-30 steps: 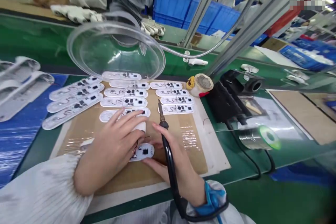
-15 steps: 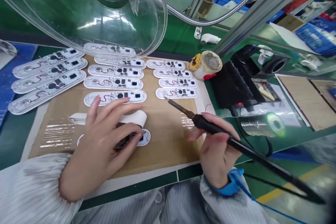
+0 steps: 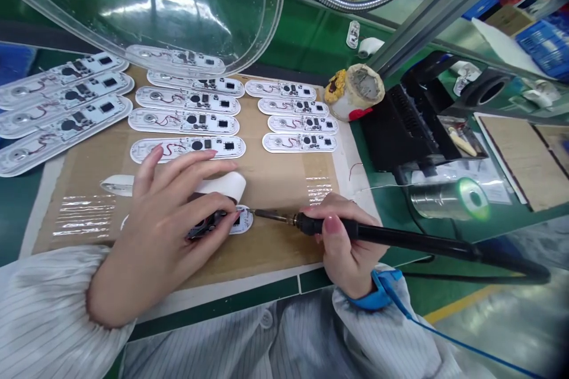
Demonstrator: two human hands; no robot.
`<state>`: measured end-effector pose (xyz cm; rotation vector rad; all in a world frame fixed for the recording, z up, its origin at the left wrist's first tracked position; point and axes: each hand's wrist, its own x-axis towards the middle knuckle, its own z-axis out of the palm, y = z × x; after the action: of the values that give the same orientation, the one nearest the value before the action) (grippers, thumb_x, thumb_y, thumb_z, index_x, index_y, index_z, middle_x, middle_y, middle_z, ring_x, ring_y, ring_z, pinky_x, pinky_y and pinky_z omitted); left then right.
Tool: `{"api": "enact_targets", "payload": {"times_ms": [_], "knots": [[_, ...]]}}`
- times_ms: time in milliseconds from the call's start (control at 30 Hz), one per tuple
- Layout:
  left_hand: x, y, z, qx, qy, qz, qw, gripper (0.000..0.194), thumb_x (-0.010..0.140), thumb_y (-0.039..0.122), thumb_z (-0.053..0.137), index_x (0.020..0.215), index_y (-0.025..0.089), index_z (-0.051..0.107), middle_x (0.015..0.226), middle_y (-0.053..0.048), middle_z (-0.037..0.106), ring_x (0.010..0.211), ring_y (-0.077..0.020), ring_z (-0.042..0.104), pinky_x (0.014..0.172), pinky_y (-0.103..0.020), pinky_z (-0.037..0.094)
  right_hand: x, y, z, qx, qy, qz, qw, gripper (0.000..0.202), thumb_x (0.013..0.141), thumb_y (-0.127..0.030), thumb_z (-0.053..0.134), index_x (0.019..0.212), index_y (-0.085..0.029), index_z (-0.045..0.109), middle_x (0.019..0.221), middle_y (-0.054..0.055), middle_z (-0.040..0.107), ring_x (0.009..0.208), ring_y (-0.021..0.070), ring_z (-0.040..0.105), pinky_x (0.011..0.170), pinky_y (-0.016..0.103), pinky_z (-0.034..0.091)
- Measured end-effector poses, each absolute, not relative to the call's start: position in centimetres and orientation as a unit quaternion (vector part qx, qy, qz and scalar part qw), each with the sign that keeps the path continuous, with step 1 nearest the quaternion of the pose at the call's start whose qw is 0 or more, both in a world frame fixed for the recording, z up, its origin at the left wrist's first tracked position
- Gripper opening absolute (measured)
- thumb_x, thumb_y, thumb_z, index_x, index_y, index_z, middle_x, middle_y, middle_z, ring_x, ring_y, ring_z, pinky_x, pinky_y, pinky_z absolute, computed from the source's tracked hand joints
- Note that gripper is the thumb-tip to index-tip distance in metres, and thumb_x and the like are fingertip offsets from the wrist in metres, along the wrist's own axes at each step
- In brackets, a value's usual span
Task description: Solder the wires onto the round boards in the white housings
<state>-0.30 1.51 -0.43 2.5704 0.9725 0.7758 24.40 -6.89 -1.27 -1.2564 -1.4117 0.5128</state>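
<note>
My left hand [image 3: 160, 219] lies over a white circuit board [image 3: 244, 222] and hides most of it. Between its thumb and index finger is a small black part [image 3: 205, 225], mostly covered, so its kind does not show. A white curved piece [image 3: 232, 185] passes beneath the same hand. In my right hand [image 3: 351, 246] is a soldering iron [image 3: 400, 238], gripped like a pen and pointing left. Its tip is at the right end of the circuit board; whether it touches I cannot tell.
Rows of white circuit boards [image 3: 186, 121] lie on the cardboard [image 3: 284, 201]. A clear magnifier lens [image 3: 178, 18] hangs over the back left. On the right stand a tip-cleaning pot [image 3: 355, 98], a black soldering station [image 3: 391, 130] and a solder spool [image 3: 444, 200]. A blue wrist strap cord [image 3: 438, 334] trails right.
My right hand has brought the soldering iron left and down, to the end of the board by my left fingers. The left hand keeps its pinch. The whole view has shifted slightly.
</note>
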Motion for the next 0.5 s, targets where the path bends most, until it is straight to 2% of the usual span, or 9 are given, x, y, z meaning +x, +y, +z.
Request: {"api": "enact_targets", "payload": {"times_ms": [167, 333, 500], "knots": [[-0.21, 1.36, 0.03, 0.878, 0.365, 0.257, 0.173, 0.025, 0.106, 0.024, 0.057, 0.087, 0.023, 0.073, 0.143, 0.002, 0.067, 0.145, -0.0285, 0.053, 0.133, -0.056, 0.013, 24.44, -6.89, -1.21, -0.53, -0.612, 0.213, 0.548, 0.014, 0.103, -0.024, 0.064, 0.104, -0.027, 0.078, 0.082, 0.0, 0.078, 0.068, 0.0164, 0.069, 0.067, 0.033, 0.059], [-0.05, 1.27, -0.11, 0.89, 0.344, 0.26, 0.146, 0.019, 0.104, 0.021, 0.058, 0.088, 0.024, 0.07, 0.144, -0.003, 0.066, 0.145, -0.0317, 0.053, 0.131, -0.061, 0.015, 24.46, -6.55, -0.62, -0.505, -0.663, 0.172, 0.526, 0.015, 0.104, -0.026, 0.06, 0.103, -0.026, 0.075, 0.074, 0.0, 0.075, 0.057, 0.0157, 0.064, 0.056, 0.031, 0.055], [-0.1, 1.37, -0.43, 0.898, 0.331, 0.263, 0.123, 0.013, 0.1, 0.019, 0.061, 0.09, 0.025, 0.066, 0.143, -0.006, 0.067, 0.144, -0.0334, 0.055, 0.13, -0.063, 0.017, 24.49, -6.57, -0.94, -0.493, -0.647, 0.154, 0.562, 0.019, 0.104, -0.028, 0.059, 0.102, -0.026, 0.077, 0.071, 0.0, 0.073, 0.052, 0.0147, 0.056, 0.047, 0.03, 0.044]]}}
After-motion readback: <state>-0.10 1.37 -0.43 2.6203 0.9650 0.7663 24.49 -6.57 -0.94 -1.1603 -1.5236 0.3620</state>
